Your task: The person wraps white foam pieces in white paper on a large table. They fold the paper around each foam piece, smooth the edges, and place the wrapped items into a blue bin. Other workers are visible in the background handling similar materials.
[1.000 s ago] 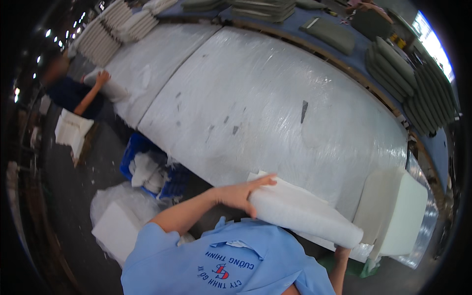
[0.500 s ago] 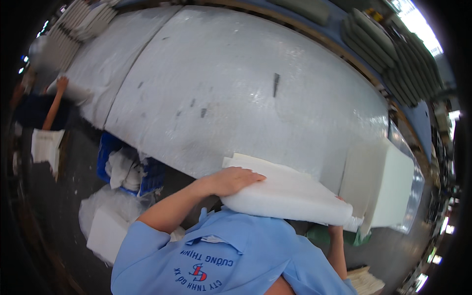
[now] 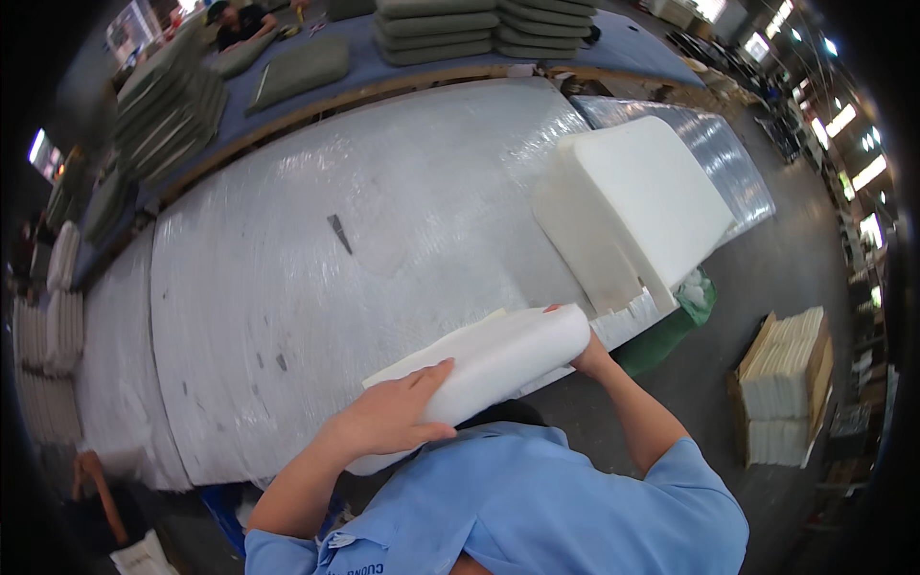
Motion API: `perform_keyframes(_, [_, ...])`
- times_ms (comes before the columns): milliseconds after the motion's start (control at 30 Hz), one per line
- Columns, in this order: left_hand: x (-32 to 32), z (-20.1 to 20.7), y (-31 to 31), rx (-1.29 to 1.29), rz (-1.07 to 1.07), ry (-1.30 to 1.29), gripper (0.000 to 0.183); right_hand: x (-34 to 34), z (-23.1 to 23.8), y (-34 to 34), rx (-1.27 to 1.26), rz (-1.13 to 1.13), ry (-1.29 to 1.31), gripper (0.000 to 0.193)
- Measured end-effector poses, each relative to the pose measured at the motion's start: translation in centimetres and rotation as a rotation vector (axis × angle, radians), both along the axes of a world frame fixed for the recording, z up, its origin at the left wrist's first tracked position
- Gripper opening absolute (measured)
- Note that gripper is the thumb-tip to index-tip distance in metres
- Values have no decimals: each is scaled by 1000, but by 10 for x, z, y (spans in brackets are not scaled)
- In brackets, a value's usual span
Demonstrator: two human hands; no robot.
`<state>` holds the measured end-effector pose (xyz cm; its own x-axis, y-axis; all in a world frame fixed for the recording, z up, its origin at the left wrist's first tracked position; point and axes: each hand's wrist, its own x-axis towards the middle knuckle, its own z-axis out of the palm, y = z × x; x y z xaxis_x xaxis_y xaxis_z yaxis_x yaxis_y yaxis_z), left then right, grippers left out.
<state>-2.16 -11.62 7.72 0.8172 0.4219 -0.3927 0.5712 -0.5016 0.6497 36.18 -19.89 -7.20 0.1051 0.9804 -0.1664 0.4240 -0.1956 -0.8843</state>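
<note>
A white padded cushion, apparently foam with a soft fluffy wrap [image 3: 513, 345], is held at the table's near edge, tilted with its rounded right end raised. My left hand [image 3: 398, 407] grips its left part, thumb and fingers spread over the white surface. At the opposite end my right hand [image 3: 586, 356] holds it from beneath and the side; most of those fingers are hidden, with a fingertip showing on top. Just beyond, to the right, a stack of white foam pads [image 3: 652, 196] rests on the plastic-covered table [image 3: 297, 287].
Green-grey cushions [image 3: 436, 29] are piled on a blue-topped table [image 3: 359, 72] at the far side, where another person [image 3: 240, 24] works. A second person's arms [image 3: 110, 498] show at lower left. A green bag [image 3: 671, 335] and a bundle of pale sheets [image 3: 786, 388] stand at right.
My view has swung to the right. The cushion's right end is now lifted and turned away from me, and my left hand has shifted to its near left side.
</note>
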Motion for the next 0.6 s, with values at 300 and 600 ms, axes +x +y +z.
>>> perform_keyframes(300, [143, 12, -18, 585, -32, -15, 105, 15, -24, 12, 63, 66, 19, 63])
perform_keyframes(600, [200, -5, -7, 533, 295, 240, 63, 117, -78, -19, -428, -88, 801, 47])
